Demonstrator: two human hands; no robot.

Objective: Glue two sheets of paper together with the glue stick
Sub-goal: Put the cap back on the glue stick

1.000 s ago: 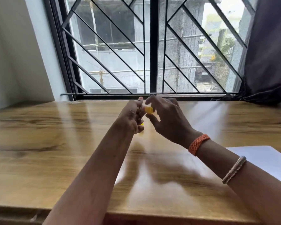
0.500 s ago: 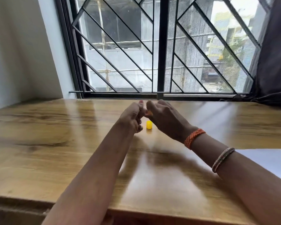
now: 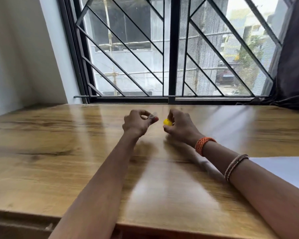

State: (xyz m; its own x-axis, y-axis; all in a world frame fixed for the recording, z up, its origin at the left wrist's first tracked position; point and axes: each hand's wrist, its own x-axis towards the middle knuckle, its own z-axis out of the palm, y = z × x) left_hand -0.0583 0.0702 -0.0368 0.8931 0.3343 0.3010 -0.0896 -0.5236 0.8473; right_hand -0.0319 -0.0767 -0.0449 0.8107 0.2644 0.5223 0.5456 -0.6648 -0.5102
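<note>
Uncapping step: left hand (image 3: 136, 123) pinching what looks like the glue stick (image 3: 152, 117), blurred, right hand (image 3: 179, 125) curled round the yellow cap (image 3: 167, 122) just above the table (image 3: 59, 152), paper (image 3: 283, 169) well apart at right; next, setting the cap down and carrying the stick over.
</note>
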